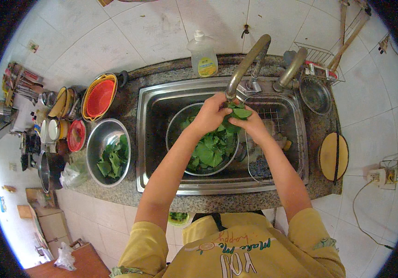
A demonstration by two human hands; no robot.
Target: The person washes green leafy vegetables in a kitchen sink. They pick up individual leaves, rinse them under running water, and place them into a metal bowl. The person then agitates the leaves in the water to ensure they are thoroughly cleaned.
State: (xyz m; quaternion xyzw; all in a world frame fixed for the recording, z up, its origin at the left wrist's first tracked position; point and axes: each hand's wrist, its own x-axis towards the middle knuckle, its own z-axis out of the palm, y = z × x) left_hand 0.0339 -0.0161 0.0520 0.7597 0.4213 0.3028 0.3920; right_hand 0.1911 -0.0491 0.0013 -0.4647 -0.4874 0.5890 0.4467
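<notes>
Green leaves, broad, bright, overlapping

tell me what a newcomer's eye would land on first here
Probably the left hand and right hand, holding green leaves by the faucet. Nearby, a round bowl heaped with more leaves sits in the metal sink. Left of the sink, a bright red basket stands out.

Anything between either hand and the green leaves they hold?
Nothing visible: left hand and right hand both touch the green leaves directly. The curved faucet ends by the left hand, not in between.
</notes>
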